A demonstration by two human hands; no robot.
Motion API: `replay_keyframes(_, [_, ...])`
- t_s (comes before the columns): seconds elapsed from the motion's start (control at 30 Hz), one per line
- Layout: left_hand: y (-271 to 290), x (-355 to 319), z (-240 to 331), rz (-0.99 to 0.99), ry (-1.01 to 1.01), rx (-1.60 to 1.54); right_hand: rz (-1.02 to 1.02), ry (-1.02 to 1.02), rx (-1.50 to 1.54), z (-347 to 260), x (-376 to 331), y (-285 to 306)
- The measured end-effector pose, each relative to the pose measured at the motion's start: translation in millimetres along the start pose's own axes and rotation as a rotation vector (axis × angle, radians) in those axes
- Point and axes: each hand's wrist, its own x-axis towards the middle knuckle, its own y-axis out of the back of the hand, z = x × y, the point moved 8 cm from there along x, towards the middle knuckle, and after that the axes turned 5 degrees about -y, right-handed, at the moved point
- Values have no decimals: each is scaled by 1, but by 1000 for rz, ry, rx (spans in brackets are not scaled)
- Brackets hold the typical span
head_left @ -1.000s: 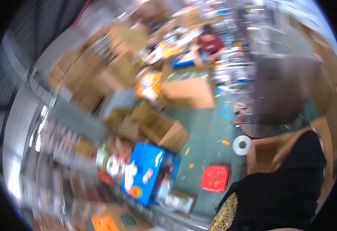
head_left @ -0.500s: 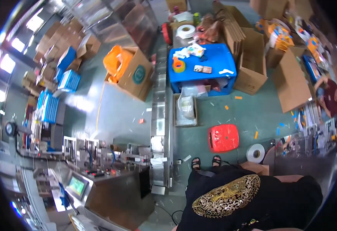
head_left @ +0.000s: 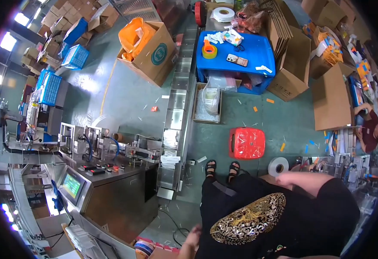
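My left hand (head_left: 193, 236) hangs low beside my black clothing, to the right of a steel machine (head_left: 120, 207) with a lit green screen. Its fingers are too small and blurred to read, and no object shows in it. Across my front reaches my right forearm, with my right hand (head_left: 285, 179) close to a white roll (head_left: 278, 166) and above a piece of cardboard. Whether it touches the roll I cannot tell; its fingers are mostly hidden.
Ahead stands a red stool (head_left: 246, 143). Beyond it, a blue table (head_left: 251, 64) bears a tape dispenser (head_left: 209, 50) and a phone (head_left: 237, 60). A conveyor (head_left: 174, 118) runs along the left. At the right are open cartons (head_left: 333, 99) and another person (head_left: 369, 129).
Both my hands have come into view, the left at the lower edge and the right near the white roll. My view has tilted, so the stool and table sit higher.
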Motion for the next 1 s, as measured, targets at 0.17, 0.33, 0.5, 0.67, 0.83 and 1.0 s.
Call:
replay_keyframes(0.17, [-49,43,109,306,29,-113,456,-105,419,4,13,107])
replay_keyframes(0.33, [-26,133,139,255,-103,44,457,-141,545,-8,30,111])
replay_keyframes(0.5, [15,198,118,398,56,-63,294,-342,567,-9,38,84])
replay_keyframes(0.67, [48,249,101,571,90,-420,487,-295,468,-44,51,128])
replay_keyframes(0.83, [67,294,116,628,69,-697,662,-291,299,-78,71,240])
replay_keyframes(1.0, [87,346,118,713,6,-925,506,-97,76,-70,149,304])
